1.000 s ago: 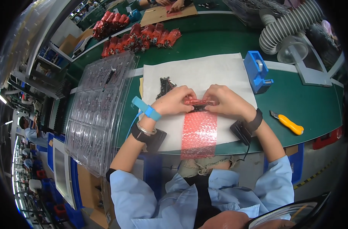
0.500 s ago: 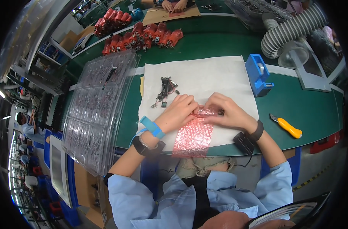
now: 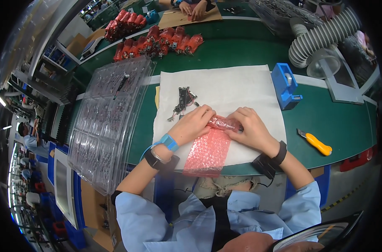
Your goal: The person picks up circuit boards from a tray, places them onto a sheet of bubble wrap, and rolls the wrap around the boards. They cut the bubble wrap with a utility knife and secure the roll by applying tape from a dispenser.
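Observation:
A strip of red bubble wrap lies on the white sheet, its near end hanging past the table edge. At its far end is a rolled-up bundle of the same wrap; what it encloses is hidden. My left hand grips the roll's left end, with a blue strap on that wrist. My right hand is closed around the right end, where a bit of something dark shows. Beyond my left hand lies a black circuit-board part with thin wires.
Stacked clear plastic trays stand at the left. A blue tape dispenser and a yellow utility knife are on the right. Red wrapped bundles are heaped at the back, near another person's hands. A ribbed hose hangs at far right.
The roll has tilted, with its left end now farther away than its right. The loose wrap's near end has swung slightly left. Both my hands still hold the roll.

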